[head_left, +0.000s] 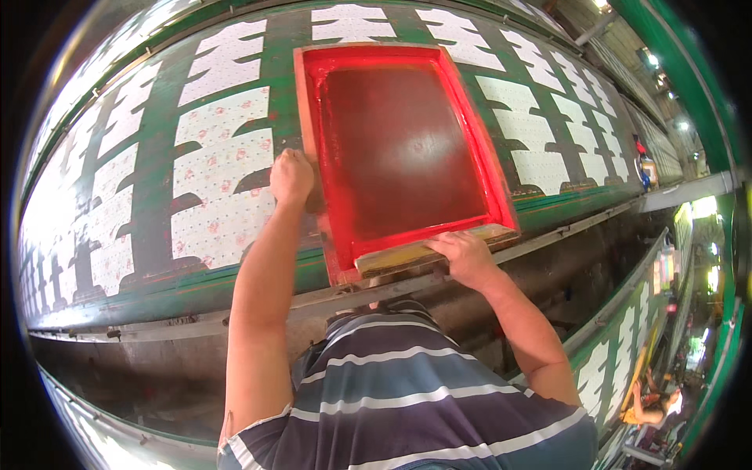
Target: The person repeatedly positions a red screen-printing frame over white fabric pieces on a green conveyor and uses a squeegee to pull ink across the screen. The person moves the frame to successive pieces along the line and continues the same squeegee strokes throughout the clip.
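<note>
A screen printing frame [308, 117] with a dark mesh and red ink around its inner sides lies across the green table in front of me. My left hand [291, 177] is closed at the frame's left side, its fingers partly hidden. Along the near end runs a worn, yellowish wooden squeegee [399, 254], smeared with red. My right hand [465, 257] grips this wood near its right part, fingers on top. Left of the frame lie white fabric pieces [223, 160] with small reddish prints; the pieces on the right [540, 168] look paler.
The long green printing table [305, 262] carries rows of cut pieces on both sides. A metal rail [176, 331] follows its near edge. Behind me, at lower right, another table [599, 329] holds similar pieces, and a person in orange [648, 407] is beside it.
</note>
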A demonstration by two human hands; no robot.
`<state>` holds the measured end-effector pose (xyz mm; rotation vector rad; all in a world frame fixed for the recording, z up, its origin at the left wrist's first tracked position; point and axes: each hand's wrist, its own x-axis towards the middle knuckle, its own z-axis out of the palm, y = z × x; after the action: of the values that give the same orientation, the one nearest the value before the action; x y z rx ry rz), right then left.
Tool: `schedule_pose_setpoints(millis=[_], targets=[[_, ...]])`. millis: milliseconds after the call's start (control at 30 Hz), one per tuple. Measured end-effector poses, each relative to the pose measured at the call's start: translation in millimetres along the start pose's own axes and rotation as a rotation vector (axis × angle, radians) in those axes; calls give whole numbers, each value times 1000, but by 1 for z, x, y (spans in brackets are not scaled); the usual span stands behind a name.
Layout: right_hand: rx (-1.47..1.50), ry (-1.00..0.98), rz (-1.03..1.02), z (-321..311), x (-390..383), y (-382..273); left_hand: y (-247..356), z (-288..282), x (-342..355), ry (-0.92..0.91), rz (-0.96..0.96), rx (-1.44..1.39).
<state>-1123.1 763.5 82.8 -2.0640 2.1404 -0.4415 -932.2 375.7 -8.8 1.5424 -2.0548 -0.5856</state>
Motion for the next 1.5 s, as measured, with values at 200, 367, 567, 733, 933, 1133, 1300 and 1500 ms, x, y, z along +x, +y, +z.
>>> schedule_pose_setpoints(millis=[200, 367, 567, 733, 933, 1133, 1300, 1500], targets=[[-104, 118, -42, 21, 12, 16, 8, 13, 7, -5, 10, 141], [-130, 154, -82, 28, 66, 51, 9, 13, 4, 66, 26, 208], [-118, 161, -84, 37, 168, 106, 9, 13, 2, 145, 64, 216], [-137, 115, -60, 37, 273, 158, 12, 11, 0, 146, 80, 266], [-211, 102, -73, 39, 394, 221, 17, 7, -2, 155, 83, 283], [-194, 65, -60, 22, 479, 257, 24, 4, -3, 172, 68, 303], [-96, -2, 0, -3, 514, 274, 25, 3, -2, 157, 49, 296], [-67, -98, 16, -7, 526, 285, 20, 5, -2, 179, 113, 270]])
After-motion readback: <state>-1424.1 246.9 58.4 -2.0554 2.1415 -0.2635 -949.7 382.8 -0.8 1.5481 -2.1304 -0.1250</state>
